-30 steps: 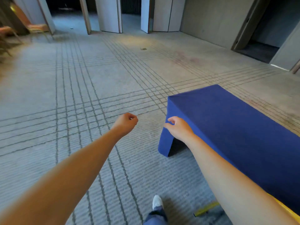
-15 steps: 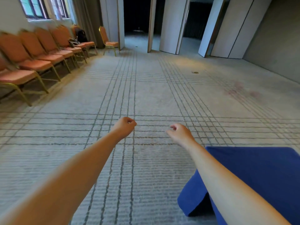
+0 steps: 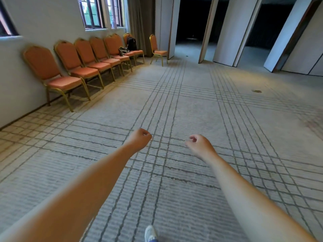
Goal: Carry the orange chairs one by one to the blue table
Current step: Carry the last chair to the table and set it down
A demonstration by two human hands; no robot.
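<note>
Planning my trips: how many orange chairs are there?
8 chairs: seven in a row along the left wall, one alone by the partition. Far ones overlap, so one may be hidden.
</note>
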